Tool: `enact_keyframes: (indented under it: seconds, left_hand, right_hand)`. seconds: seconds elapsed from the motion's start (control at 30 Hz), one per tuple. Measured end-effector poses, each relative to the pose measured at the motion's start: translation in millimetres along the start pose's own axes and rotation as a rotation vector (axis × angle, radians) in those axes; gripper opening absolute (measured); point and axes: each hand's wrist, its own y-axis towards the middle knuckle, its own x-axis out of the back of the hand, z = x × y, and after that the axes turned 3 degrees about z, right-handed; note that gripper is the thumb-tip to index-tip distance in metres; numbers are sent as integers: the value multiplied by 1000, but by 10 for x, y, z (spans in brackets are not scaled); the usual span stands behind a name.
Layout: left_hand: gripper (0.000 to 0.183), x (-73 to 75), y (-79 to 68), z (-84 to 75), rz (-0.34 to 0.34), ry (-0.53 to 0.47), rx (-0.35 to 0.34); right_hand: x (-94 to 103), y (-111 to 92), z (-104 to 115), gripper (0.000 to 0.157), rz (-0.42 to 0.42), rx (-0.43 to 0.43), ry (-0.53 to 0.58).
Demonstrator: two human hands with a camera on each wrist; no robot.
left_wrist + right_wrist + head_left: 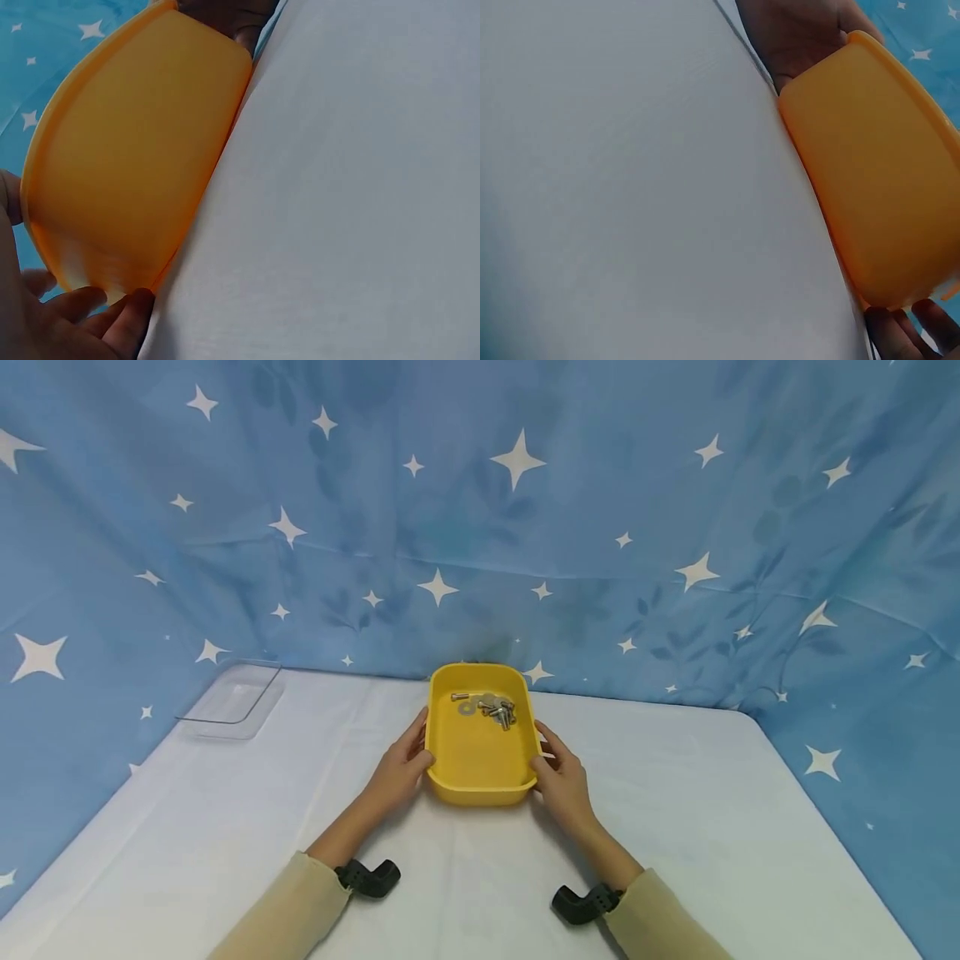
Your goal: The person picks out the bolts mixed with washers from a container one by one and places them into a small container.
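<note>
A yellow plastic tray (474, 756) with rounded corners is at the middle of the table, toward the back. Inside it, near the far end, lie several metal bolts (501, 715) and flat washers (467, 708). My left hand (401, 770) grips the tray's left side, its thumb at the rim. On the opposite side my right hand (564, 785) holds it the same way. In the left wrist view, fingertips (82, 300) of the left hand touch the tray's outer wall (142, 157). Right-hand fingers (889, 334) show at the tray's lower end in the right wrist view.
At the table's back left corner stands a transparent plastic container (234, 697). A white cloth (720, 810) covers the table. Behind it hangs a blue curtain (480, 510) with white stars, reaching down to the table's back edge.
</note>
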Motion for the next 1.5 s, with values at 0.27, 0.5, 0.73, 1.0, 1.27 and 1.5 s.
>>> enact_keyframes:
  seconds: [0.27,0.5,0.73,1.0,1.27,1.5]
  left_hand:
    - [75,-8,-39,70,-41,-19,31]
    - [73,-42,-18,87,-69,-32,9]
    - [74,-47,-23,65,-67,-28,3]
    - [74,5,-11,29,-58,-18,-1]
    - [74,41,-4,89,-52,-21,-14]
    - [74,43,26,70,-43,-24,-22]
  right_hand:
    - [-53,9,-116,56,10,5,-9]
    - [18,26,-156,52,72,94,76]
    - [51,50,-176,55,117,66,115]
    - [31,77,-170,55,118,93,125]
    - [-5,104,-185,55,127,102,116]
    - [9,117,-174,55,118,113,135]
